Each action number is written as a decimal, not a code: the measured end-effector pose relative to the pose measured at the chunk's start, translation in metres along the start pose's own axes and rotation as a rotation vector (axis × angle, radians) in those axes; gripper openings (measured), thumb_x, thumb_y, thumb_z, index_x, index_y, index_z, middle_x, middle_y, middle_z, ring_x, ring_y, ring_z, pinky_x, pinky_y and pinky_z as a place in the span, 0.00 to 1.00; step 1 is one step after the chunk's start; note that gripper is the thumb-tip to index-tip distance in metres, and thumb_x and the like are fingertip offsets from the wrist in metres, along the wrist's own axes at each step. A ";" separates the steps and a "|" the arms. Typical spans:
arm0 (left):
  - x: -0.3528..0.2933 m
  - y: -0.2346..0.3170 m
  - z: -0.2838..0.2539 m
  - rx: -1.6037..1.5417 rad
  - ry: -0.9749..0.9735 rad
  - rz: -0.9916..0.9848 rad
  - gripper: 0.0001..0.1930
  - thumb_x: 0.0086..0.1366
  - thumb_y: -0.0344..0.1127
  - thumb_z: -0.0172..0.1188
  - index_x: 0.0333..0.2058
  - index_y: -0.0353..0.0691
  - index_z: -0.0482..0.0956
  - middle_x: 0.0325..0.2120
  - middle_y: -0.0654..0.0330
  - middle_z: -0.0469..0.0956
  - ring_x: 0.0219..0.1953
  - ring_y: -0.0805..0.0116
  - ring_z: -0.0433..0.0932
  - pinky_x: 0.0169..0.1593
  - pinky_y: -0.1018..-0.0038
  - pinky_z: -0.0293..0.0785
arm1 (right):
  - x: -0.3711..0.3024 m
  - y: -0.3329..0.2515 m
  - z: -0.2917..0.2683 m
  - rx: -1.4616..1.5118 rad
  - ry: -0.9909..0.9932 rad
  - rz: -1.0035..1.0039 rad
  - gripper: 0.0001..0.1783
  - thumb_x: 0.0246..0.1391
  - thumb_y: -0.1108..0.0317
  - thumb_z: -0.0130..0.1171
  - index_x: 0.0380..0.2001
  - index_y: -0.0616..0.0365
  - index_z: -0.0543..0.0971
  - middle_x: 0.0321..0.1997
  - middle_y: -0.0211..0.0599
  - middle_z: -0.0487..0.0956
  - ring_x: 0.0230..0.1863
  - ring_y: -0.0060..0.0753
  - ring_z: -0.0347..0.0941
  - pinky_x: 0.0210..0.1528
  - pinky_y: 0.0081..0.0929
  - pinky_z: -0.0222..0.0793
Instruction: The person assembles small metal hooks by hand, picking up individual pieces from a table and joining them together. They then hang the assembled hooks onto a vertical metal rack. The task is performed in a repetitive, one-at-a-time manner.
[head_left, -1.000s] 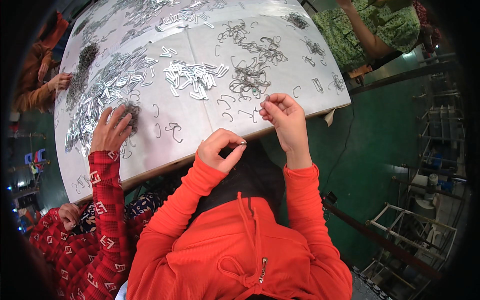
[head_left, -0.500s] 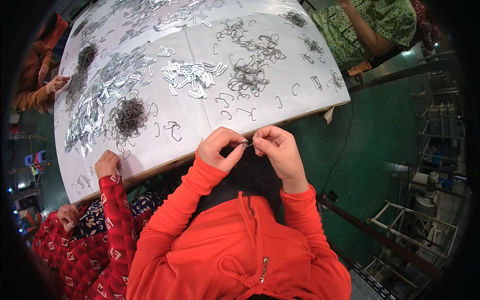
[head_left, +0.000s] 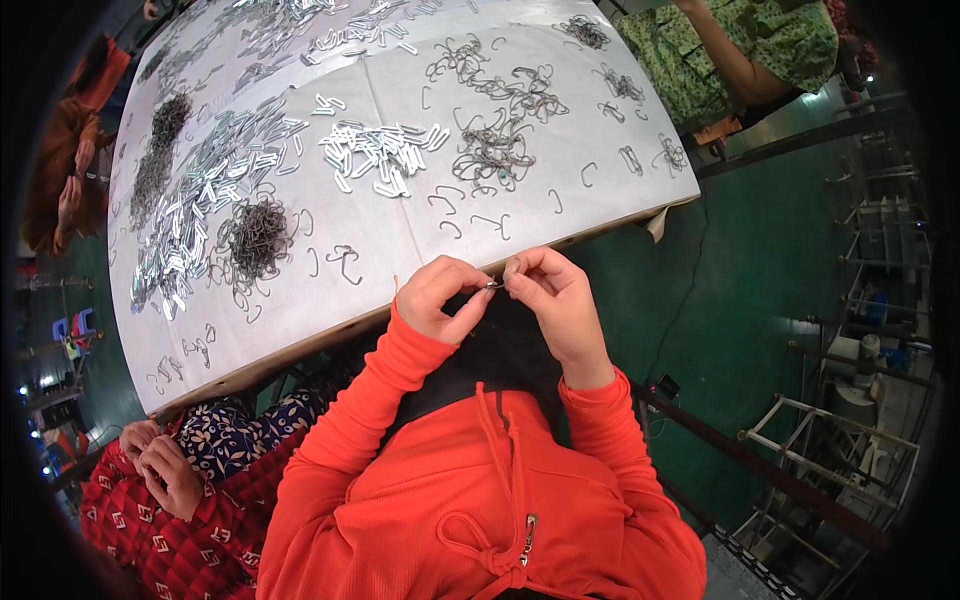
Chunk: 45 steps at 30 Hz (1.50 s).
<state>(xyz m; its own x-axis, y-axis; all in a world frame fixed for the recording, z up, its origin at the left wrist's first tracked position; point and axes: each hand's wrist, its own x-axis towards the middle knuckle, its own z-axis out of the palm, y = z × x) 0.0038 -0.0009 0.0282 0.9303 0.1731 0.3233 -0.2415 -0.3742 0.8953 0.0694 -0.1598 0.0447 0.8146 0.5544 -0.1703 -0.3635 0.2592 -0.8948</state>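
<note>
Left hand [head_left: 437, 298] pinching small metal piece [head_left: 491, 284], right hand [head_left: 555, 290] pinching thin wire [head_left: 501, 285] — gap narrower than before. Neighbour's hands [head_left: 168, 474] now together, off table [head_left: 385, 262].

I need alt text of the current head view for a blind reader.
A person's left hand and right hand, in orange-red sleeves, pinch small metal parts beside a white table. On it lie shiny oblong pieces and bent dark wires; a co-worker in patterned red is at left.

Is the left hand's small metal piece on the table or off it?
Off it: the left hand holds the piece up, close to the right hand.
</note>
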 end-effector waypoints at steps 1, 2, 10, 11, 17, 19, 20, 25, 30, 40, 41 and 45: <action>0.001 -0.001 0.000 -0.013 -0.006 0.012 0.06 0.49 0.22 0.62 0.29 0.36 0.78 0.26 0.58 0.76 0.27 0.66 0.76 0.30 0.75 0.71 | -0.002 0.001 0.006 -0.021 -0.020 -0.097 0.03 0.54 0.78 0.56 0.32 0.64 0.73 0.34 0.33 0.74 0.31 0.19 0.69 0.37 0.17 0.67; 0.002 -0.001 -0.001 -0.026 -0.013 0.024 0.06 0.50 0.22 0.62 0.29 0.36 0.78 0.26 0.58 0.76 0.27 0.66 0.76 0.30 0.75 0.71 | -0.004 0.000 0.009 -0.042 -0.038 -0.195 0.03 0.54 0.80 0.55 0.33 0.65 0.73 0.37 0.35 0.74 0.32 0.20 0.69 0.39 0.18 0.68; 0.004 -0.011 -0.012 0.013 0.035 -0.097 0.05 0.55 0.23 0.59 0.32 0.34 0.79 0.27 0.58 0.76 0.28 0.69 0.75 0.34 0.77 0.70 | -0.025 -0.055 -0.001 -0.330 -0.041 -0.517 0.09 0.45 0.88 0.56 0.30 0.66 0.72 0.37 0.44 0.75 0.40 0.35 0.76 0.44 0.27 0.72; 0.003 -0.012 -0.013 0.020 0.027 -0.092 0.05 0.55 0.23 0.59 0.32 0.34 0.79 0.27 0.58 0.76 0.28 0.69 0.75 0.34 0.77 0.70 | -0.028 -0.065 -0.002 -0.328 -0.028 -0.551 0.08 0.44 0.87 0.57 0.29 0.66 0.73 0.36 0.44 0.75 0.39 0.36 0.76 0.44 0.29 0.74; 0.004 -0.021 -0.009 0.060 -0.057 -0.098 0.04 0.56 0.23 0.58 0.31 0.35 0.78 0.26 0.57 0.76 0.26 0.69 0.74 0.32 0.77 0.70 | -0.054 -0.125 -0.013 -0.375 0.049 -0.801 0.08 0.45 0.80 0.63 0.26 0.67 0.73 0.33 0.45 0.75 0.36 0.39 0.76 0.41 0.38 0.78; 0.006 -0.030 -0.007 0.067 -0.083 -0.067 0.04 0.56 0.23 0.58 0.31 0.35 0.78 0.26 0.57 0.76 0.26 0.69 0.74 0.31 0.78 0.69 | -0.064 -0.144 -0.017 -0.388 0.101 -0.898 0.10 0.46 0.75 0.65 0.27 0.67 0.73 0.32 0.45 0.75 0.35 0.40 0.76 0.40 0.39 0.79; 0.006 -0.033 -0.006 0.067 -0.094 -0.048 0.04 0.56 0.22 0.57 0.31 0.35 0.78 0.26 0.57 0.76 0.26 0.70 0.74 0.30 0.78 0.69 | -0.071 -0.154 -0.019 -0.451 0.132 -0.925 0.10 0.49 0.71 0.64 0.28 0.64 0.72 0.32 0.42 0.74 0.34 0.40 0.77 0.41 0.39 0.78; 0.005 -0.052 0.002 -0.016 -0.151 -0.109 0.04 0.57 0.21 0.55 0.32 0.33 0.77 0.26 0.58 0.75 0.28 0.71 0.73 0.34 0.78 0.69 | -0.124 -0.208 -0.030 -0.621 0.329 -1.024 0.12 0.55 0.63 0.60 0.29 0.56 0.68 0.33 0.36 0.72 0.35 0.42 0.78 0.41 0.42 0.77; 0.004 -0.075 0.011 0.045 -0.243 -0.021 0.04 0.60 0.25 0.54 0.32 0.32 0.77 0.27 0.56 0.76 0.29 0.68 0.73 0.36 0.76 0.70 | -0.195 -0.236 -0.044 -0.594 0.550 -1.207 0.06 0.51 0.82 0.56 0.33 0.67 0.73 0.35 0.42 0.75 0.36 0.35 0.77 0.42 0.32 0.76; 0.019 -0.122 0.014 0.080 -0.402 0.032 0.10 0.64 0.34 0.54 0.37 0.32 0.76 0.31 0.55 0.77 0.34 0.68 0.74 0.42 0.74 0.71 | -0.337 -0.252 -0.056 -0.792 1.254 -1.081 0.06 0.54 0.74 0.59 0.35 0.65 0.75 0.33 0.35 0.78 0.36 0.29 0.78 0.39 0.25 0.74; 0.023 -0.118 0.020 0.096 -0.406 0.045 0.10 0.64 0.34 0.54 0.37 0.32 0.76 0.31 0.55 0.77 0.34 0.68 0.74 0.42 0.74 0.71 | -0.351 -0.252 -0.059 -0.792 1.298 -1.049 0.06 0.54 0.74 0.59 0.35 0.65 0.75 0.33 0.34 0.78 0.36 0.29 0.78 0.39 0.25 0.75; 0.031 -0.112 0.038 0.138 -0.408 0.090 0.10 0.64 0.34 0.54 0.38 0.32 0.76 0.31 0.55 0.77 0.34 0.68 0.74 0.42 0.74 0.71 | -0.400 -0.255 -0.077 -0.771 1.470 -0.972 0.07 0.56 0.72 0.58 0.36 0.64 0.75 0.33 0.33 0.78 0.36 0.28 0.78 0.41 0.26 0.76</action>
<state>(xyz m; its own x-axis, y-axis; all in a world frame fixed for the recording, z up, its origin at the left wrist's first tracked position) 0.0704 0.0118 -0.0739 0.9467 -0.2298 0.2258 -0.3134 -0.4944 0.8108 -0.1286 -0.5086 0.3094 0.4176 -0.6528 0.6320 0.2953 -0.5603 -0.7739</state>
